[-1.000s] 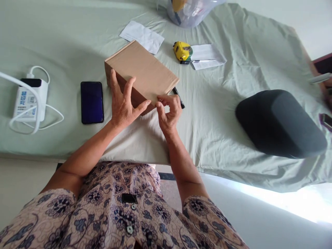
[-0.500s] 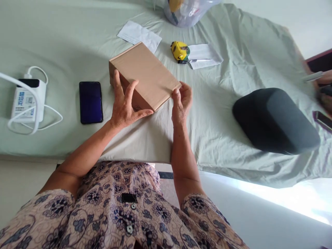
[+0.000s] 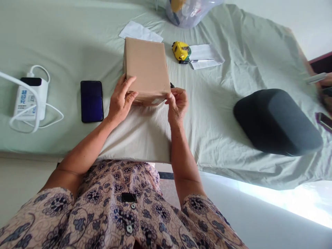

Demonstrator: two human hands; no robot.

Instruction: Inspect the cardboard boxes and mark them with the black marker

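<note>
A brown cardboard box [image 3: 147, 67] lies on the cloth in front of me, its top face up and its near side towards me. My left hand [image 3: 121, 98] grips the near left corner, fingers over the left edge and thumb on the near edge. At the near right corner, my right hand [image 3: 177, 103] pinches the box edge between thumb and curled fingers. A small black thing [image 3: 172, 85] pokes out beside the box's right edge, just above the right hand; its kind is unclear. The box's underside and far side are hidden.
Left of the box lie a phone [image 3: 91, 101] and a white power bank [image 3: 31, 98] with cables. Beyond are a tape measure [image 3: 181, 51], a pen [image 3: 202, 61], papers [image 3: 138, 31] and a clear plastic bag [image 3: 185, 14]. A dark rounded object [image 3: 277, 121] stands to the right.
The box has turned clockwise, so its near edge now runs roughly across in front of me. My left hand has drawn its spread fingers in at the corner; the right still pinches the near right corner.
</note>
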